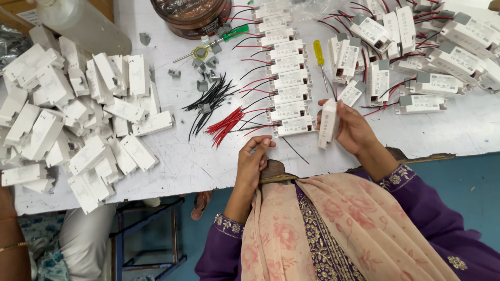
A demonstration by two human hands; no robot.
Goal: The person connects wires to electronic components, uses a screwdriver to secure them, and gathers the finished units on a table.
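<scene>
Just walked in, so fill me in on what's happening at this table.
A person's right hand holds a white plastic module upright over the white table. The left hand rests empty at the table edge, near loose red wires and black wires. A row of wired modules lies ahead, a heap of white casings alongside.

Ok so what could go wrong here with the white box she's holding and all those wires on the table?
The right hand holds the white box on edge near the table's front edge; a slip might send it to the floor. The left hand reaches toward loose red wires and black wires lying tangled, so it could drag extras along. The column of wired boxes beside them might get knocked askew.
</scene>
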